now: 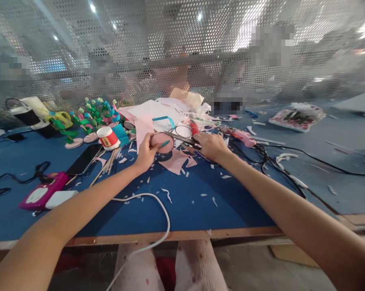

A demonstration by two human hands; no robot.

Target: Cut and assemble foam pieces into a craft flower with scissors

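The left hand [144, 157] is positioned near the centre of the blue-topped bench [197, 218]. Its fingers are closed on the edge of a flat, round, pink disc [161, 139], which is held above the bench surface with its face turned towards the camera. A small, narrow, green piece [165, 143] shows against the disc, next to the thumb; its nature cannot be determined.

The right hand [212, 147] is closed around the handles of a pair of dark metal scissors [182, 139]. The blades point left towards the upper right edge of the disc; contact between blades and disc cannot be confirmed.

Below the disc lies a torn-edged scrap of pink paper [175, 162], surrounded by small white offcuts. A red cylindrical object [194, 128] is located just beyond the right hand. Behind the hands, large white sheets [152, 109] lie in a loose pile.

To the left of the left hand, a red-and-white paper cup [109, 138] stands inverted beside thin wooden sticks [111, 161]. A black rectangular phone [84, 159] lies farther left, near a magenta device [47, 190]. To the right of the right hand, a pink glue gun [245, 137] lies beside black cables [269, 161].
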